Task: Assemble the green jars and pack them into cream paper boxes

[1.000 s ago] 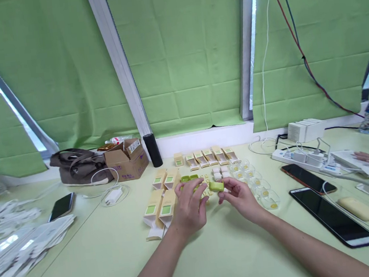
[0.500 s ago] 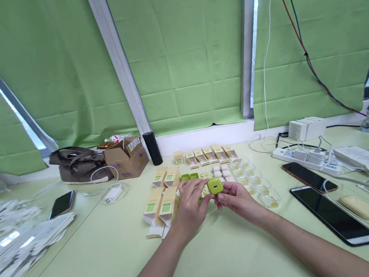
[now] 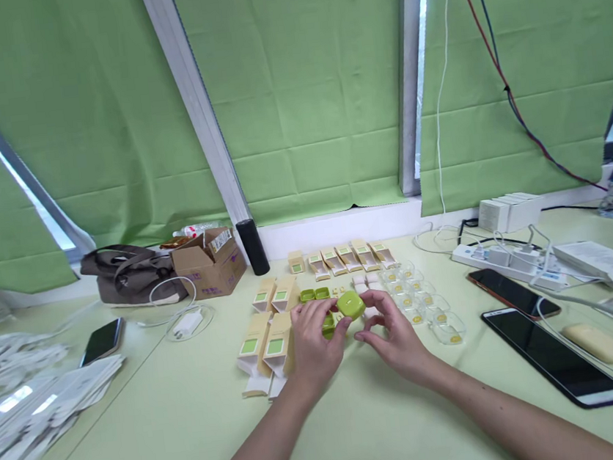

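A small, rounded green earbud case [image 3: 351, 304] is raised over the table, its broad smooth face tilted up. The fingers and thumb of my left hand [image 3: 319, 339] pinch it from the left. My right hand [image 3: 399, 337] is just right of the case, thumb and index finger apart; whether the index fingertip touches its edge I cannot tell. Beyond my hands sit more green cases [image 3: 315, 295], partly covered by my left hand. Small pale yellow pieces [image 3: 339, 292] and white blocks [image 3: 366, 279] lie beside them. Clear plastic shells [image 3: 436, 311] spread out to the right.
Opened cardboard boxes [image 3: 254, 347] stand left of my hands, and another row of boxes [image 3: 349, 257] runs along the back. Phones [image 3: 556, 356] and a power strip [image 3: 510, 266] with cables lie right. A bag [image 3: 131, 274], carton [image 3: 211, 263] and black cylinder [image 3: 253, 247] stand at back left.
The green case has turned in my left hand, so its port side no longer faces me. My right hand's fingers have spread apart. The other person's hand at the right edge has gone.
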A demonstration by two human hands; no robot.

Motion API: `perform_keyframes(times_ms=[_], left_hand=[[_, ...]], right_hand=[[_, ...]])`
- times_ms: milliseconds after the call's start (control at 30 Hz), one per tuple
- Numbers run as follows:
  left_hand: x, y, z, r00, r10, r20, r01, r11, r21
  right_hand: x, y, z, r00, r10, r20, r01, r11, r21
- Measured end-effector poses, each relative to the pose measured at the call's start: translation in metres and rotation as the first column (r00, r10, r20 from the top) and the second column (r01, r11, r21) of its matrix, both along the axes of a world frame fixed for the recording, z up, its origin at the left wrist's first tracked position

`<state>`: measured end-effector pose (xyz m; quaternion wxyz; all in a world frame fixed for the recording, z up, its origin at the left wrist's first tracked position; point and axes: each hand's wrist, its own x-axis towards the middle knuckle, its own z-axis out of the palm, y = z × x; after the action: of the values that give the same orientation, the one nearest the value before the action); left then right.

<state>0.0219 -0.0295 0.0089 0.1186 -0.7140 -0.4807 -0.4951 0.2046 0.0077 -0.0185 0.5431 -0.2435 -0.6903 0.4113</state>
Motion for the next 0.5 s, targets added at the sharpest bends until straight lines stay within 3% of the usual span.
perform_keyframes(times_ms=[233,500], left_hand=[[0.008,-0.004,0.004,0.997,-0.052,0.053,0.056,0.996,-0.07],[0.014,0.0,-0.005,0.952,-0.204,0.228,0.261,0.93,-0.258]], right_hand=[[0.001,-0.003,-0.004,0.992,-0.084,0.091,0.073,0.99,0.124],[0.003,0.0,-0.002,0.985,-0.159,0.061,0.142,0.963,0.229]])
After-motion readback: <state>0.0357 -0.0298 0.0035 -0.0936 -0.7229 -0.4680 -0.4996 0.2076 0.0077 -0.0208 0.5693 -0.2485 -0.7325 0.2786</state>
